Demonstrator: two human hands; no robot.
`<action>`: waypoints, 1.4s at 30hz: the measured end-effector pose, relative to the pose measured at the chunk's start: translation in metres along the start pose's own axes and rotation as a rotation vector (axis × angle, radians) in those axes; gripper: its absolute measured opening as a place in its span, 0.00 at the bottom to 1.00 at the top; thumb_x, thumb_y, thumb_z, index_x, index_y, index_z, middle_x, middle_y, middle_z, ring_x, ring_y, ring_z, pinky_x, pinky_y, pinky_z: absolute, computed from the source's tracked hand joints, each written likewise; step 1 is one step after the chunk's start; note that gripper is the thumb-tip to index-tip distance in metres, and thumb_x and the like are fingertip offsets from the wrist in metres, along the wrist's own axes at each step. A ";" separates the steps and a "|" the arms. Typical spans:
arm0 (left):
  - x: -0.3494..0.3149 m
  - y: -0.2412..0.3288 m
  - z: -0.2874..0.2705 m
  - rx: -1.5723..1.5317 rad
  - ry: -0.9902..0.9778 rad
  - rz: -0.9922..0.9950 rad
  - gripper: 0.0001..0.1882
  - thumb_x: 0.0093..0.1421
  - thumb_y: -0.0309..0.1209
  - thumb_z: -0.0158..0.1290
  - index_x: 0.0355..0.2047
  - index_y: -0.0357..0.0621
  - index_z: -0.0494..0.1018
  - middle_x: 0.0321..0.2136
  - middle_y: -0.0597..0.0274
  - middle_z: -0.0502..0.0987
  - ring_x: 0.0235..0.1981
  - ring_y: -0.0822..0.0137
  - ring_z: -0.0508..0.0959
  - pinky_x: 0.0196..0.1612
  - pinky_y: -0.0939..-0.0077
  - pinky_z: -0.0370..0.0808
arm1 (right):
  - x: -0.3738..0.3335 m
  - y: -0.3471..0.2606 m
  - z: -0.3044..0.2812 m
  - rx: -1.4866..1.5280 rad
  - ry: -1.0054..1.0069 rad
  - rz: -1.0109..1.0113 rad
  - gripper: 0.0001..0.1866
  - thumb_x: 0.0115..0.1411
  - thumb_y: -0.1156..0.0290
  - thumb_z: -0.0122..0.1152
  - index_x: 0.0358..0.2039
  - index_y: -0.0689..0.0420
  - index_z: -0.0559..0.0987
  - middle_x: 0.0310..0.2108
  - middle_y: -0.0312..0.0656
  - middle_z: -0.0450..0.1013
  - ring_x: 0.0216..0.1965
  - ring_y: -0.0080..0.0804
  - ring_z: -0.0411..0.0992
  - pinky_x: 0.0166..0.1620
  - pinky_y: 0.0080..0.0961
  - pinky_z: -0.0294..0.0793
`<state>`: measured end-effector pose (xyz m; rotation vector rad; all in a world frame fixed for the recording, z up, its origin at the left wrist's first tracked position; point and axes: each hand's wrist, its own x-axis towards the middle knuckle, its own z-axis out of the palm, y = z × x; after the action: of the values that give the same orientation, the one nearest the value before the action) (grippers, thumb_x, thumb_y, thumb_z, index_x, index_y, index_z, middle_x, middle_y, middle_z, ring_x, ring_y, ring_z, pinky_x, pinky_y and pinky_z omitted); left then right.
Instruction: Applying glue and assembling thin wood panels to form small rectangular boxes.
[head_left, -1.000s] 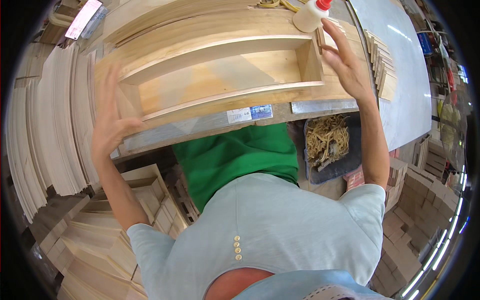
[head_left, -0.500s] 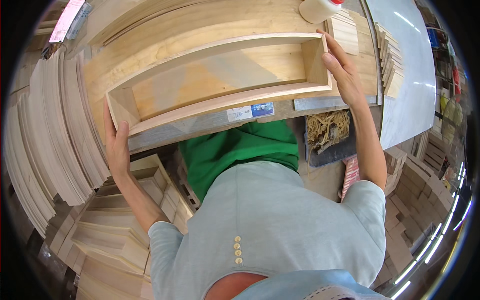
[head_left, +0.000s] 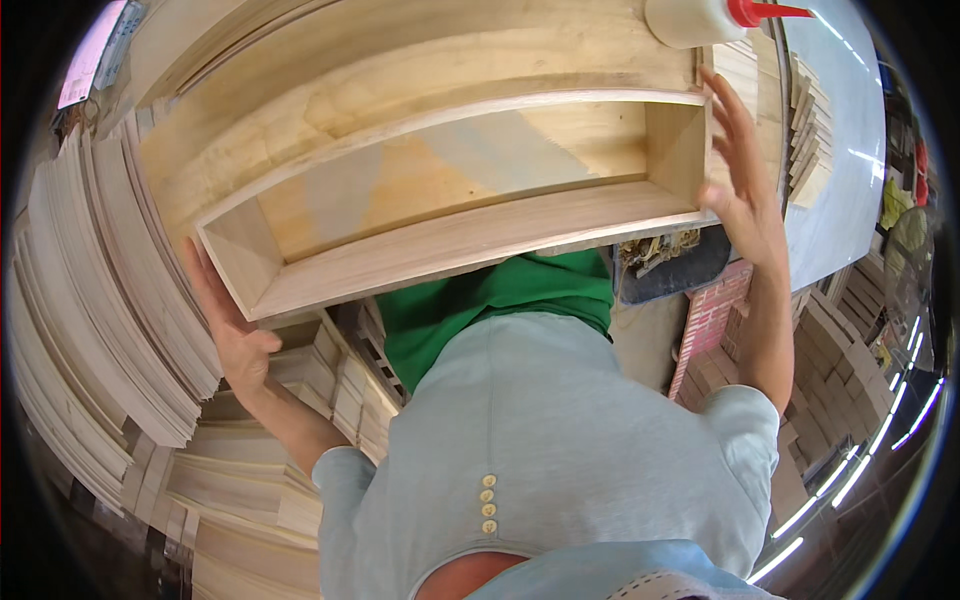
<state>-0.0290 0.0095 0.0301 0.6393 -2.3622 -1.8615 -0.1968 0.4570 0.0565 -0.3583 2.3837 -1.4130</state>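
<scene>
A long, narrow wooden frame (head_left: 480, 226) of pale boards lies across the view between my two hands, over the near edge of the workbench. It has no bottom, so the stained bench top shows through it. My left hand (head_left: 238, 340) lies along the outside of its left end, fingers straight and thumb apart from the board. At the right end, my right hand (head_left: 748, 190) has its fingers stretched up along the outer face, with the thumb by the near corner. The frame is held between both hands.
A white glue bottle with a red nozzle (head_left: 690, 22) lies on the bench (head_left: 400, 75) at the far right, by thin wood pieces (head_left: 808, 130). Tall stacks of thin boards (head_left: 120, 290) stand at left. Wooden trays (head_left: 240, 480) are below left. A dark bin of shavings (head_left: 690, 270) is below the bench.
The wooden frame has come nearer to me and looks larger, covering the bench's front edge. My left thumb has come off its near corner, and my right fingers have straightened.
</scene>
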 end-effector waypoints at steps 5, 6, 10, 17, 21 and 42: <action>0.020 0.021 -0.003 0.179 -0.125 0.045 0.76 0.23 0.53 0.73 0.68 0.44 0.41 0.68 0.55 0.45 0.68 0.59 0.48 0.67 0.63 0.48 | 0.009 -0.037 0.007 -0.671 -0.267 -0.268 0.61 0.31 0.46 0.72 0.66 0.51 0.56 0.67 0.45 0.48 0.68 0.52 0.44 0.66 0.45 0.51; 0.026 0.021 -0.007 0.320 -0.219 0.078 0.75 0.23 0.51 0.73 0.68 0.44 0.41 0.68 0.54 0.44 0.68 0.57 0.47 0.67 0.63 0.48 | 0.009 -0.044 0.010 -0.730 -0.278 -0.233 0.62 0.26 0.52 0.74 0.66 0.51 0.57 0.67 0.44 0.48 0.68 0.51 0.43 0.67 0.47 0.50; 0.032 0.040 -0.009 0.699 -0.376 0.203 0.70 0.26 0.45 0.72 0.68 0.44 0.44 0.68 0.49 0.41 0.69 0.53 0.45 0.68 0.62 0.48 | 0.010 -0.041 0.013 -0.837 -0.292 -0.229 0.66 0.19 0.59 0.76 0.65 0.50 0.57 0.67 0.41 0.48 0.68 0.50 0.43 0.67 0.47 0.51; 0.031 0.049 -0.014 0.662 -0.391 0.183 0.67 0.28 0.38 0.72 0.68 0.47 0.44 0.67 0.49 0.44 0.68 0.50 0.46 0.67 0.61 0.50 | 0.009 -0.036 0.012 -0.784 -0.253 -0.346 0.60 0.26 0.75 0.75 0.65 0.50 0.57 0.63 0.44 0.54 0.66 0.48 0.50 0.67 0.42 0.53; 0.023 0.045 -0.013 0.486 -0.359 0.172 0.64 0.34 0.37 0.71 0.68 0.47 0.44 0.68 0.51 0.43 0.67 0.52 0.50 0.66 0.62 0.54 | 0.005 -0.034 0.013 -0.735 -0.224 -0.368 0.58 0.29 0.78 0.72 0.65 0.51 0.56 0.63 0.45 0.54 0.65 0.47 0.51 0.68 0.39 0.52; 0.024 -0.014 -0.013 -0.381 -0.132 0.176 0.30 0.60 0.30 0.53 0.62 0.38 0.59 0.59 0.53 0.65 0.61 0.63 0.63 0.61 0.70 0.61 | 0.003 -0.021 0.013 -0.737 -0.226 -0.383 0.58 0.32 0.72 0.71 0.67 0.48 0.54 0.66 0.45 0.49 0.68 0.46 0.43 0.69 0.41 0.46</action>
<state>-0.0428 -0.0135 0.0153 0.2691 -1.9669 -2.2394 -0.1934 0.4356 0.0683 -1.1364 2.6407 -0.5017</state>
